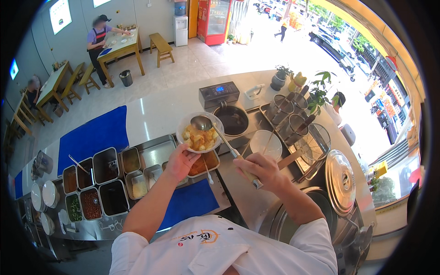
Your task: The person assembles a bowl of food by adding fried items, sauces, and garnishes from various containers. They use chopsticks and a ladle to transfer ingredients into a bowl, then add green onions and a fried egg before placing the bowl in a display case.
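The left hand (182, 161), at the middle of the frame, has its grip closed on the near edge of a translucent bowl (180, 130), which sits just above centre and holds chunks of pale and orange food (197, 138). Right of it, the right hand (262, 169) has its grip wrapped around the wooden handle of a ladle (201, 122), whose metal head is over the food and whose shaft slants down toward the lower right. Just below the bowl is a tray of orange sauce (210, 161); a dark round pot (230, 120) stands beside it at upper right, and a white bowl (266, 144) lies farther right on the tabletop (156, 107). Metal containers (106, 165) fill the left, near a blue mat (94, 137).
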Demonstrator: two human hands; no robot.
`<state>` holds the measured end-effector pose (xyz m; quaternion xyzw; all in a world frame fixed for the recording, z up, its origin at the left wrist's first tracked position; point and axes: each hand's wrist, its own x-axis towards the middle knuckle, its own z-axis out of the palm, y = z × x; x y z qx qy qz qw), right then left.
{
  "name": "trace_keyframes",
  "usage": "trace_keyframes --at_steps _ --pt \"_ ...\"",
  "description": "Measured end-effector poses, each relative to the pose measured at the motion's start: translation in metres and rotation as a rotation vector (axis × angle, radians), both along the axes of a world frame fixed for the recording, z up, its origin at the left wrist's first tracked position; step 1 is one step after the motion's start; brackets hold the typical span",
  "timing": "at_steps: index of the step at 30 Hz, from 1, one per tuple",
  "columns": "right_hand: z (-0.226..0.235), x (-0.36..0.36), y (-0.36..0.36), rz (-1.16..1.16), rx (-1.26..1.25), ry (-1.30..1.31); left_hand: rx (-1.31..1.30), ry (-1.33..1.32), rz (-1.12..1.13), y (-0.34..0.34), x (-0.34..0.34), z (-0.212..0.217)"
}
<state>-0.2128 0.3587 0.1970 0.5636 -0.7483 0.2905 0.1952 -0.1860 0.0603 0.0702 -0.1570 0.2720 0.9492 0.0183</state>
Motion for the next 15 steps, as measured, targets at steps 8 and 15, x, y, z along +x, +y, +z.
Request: trace_keyframes --at_steps 8,15 --pt "-0.002 -0.021 0.004 -0.130 -0.168 0.001 -0.028 0.163 0.045 -0.007 0.003 -0.017" --pt "-0.082 -0.074 0.032 -0.283 0.084 -0.246 -0.100 0.151 0.054 -0.012 0.038 -0.010"
